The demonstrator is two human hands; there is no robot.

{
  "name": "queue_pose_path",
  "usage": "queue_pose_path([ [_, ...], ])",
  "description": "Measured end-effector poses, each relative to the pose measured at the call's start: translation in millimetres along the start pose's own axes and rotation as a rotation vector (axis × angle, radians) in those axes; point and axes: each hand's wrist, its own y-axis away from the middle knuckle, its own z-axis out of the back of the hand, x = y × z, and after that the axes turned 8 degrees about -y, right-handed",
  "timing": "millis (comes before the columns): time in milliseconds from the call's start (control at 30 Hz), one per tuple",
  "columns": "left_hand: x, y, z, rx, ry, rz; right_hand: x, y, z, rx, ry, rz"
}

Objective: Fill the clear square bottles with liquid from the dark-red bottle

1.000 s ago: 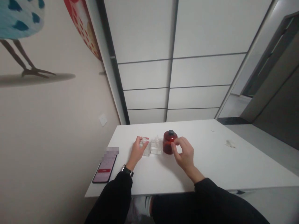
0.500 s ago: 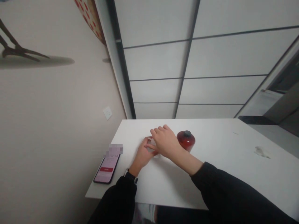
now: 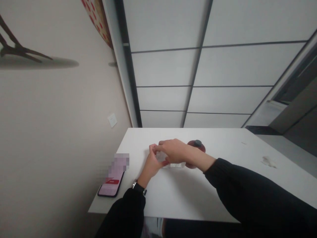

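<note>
My left hand point(image 3: 151, 165), with a dark watch at the wrist, is curled around a clear, whitish thing point(image 3: 161, 156), perhaps plastic; its kind is not plain. My right hand point(image 3: 173, 150) bends over the top of it, back of the hand upward. Its fingers are curled down near the left fingertips, and what they grip is hidden. A pale, see-through part point(image 3: 177, 165) shows below the right palm. Just behind my right wrist stands a reddish-brown bottle point(image 3: 190, 165) with a dark cap, partly covered by the forearm.
A phone point(image 3: 110, 189) with a lit pink screen lies at the left side of the white table point(image 3: 218, 191). To the right are a crumpled, clear-looking scrap point(image 3: 268, 162) and a small thin strip point(image 3: 244, 143). A wall with a socket point(image 3: 112, 120) borders the left.
My right hand has turned and lowered, its wrist now flatter and covering more of the bottle. More of the pale, see-through part shows under it. My left hand stays nearly in place.
</note>
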Motion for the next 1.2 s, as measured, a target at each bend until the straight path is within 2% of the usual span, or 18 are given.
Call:
queue_pose_path([
  [100, 1.3, -0.4, -1.0, -0.008, 0.013, -0.017, 0.6, 2.1, 2.3, -0.010, 0.019, -0.040],
  [267, 1.7, -0.6, -3.8, -0.019, 0.036, -0.040, 2.2, 5.2, 5.4, 0.015, -0.002, 0.023],
  [367, 1.2, -1.5, -3.0, -0.010, 0.045, -0.042, 0.8, 5.4, 6.1, 0.015, 0.006, -0.020],
  [533, -1.3, -4.1, -0.5, -0.032, 0.035, -0.034, -2.5, 5.7, 3.6, 0.031, -0.042, 0.080],
  [667, -1.9, -3.9, -0.5, -0.016, 0.038, -0.021, -3.1, 3.9, 2.5, -0.001, -0.045, 0.018],
  [900, -1.5, -2.3, 0.8, 0.023, 0.050, -0.017, -18.7, 8.0, 24.9, -0.046, -0.106, 0.098],
  [1200, 1.1, -1.7, 2.2, 0.027, 0.016, -0.007, -24.1, 14.1, 33.8, -0.111, -0.147, 0.054],
])
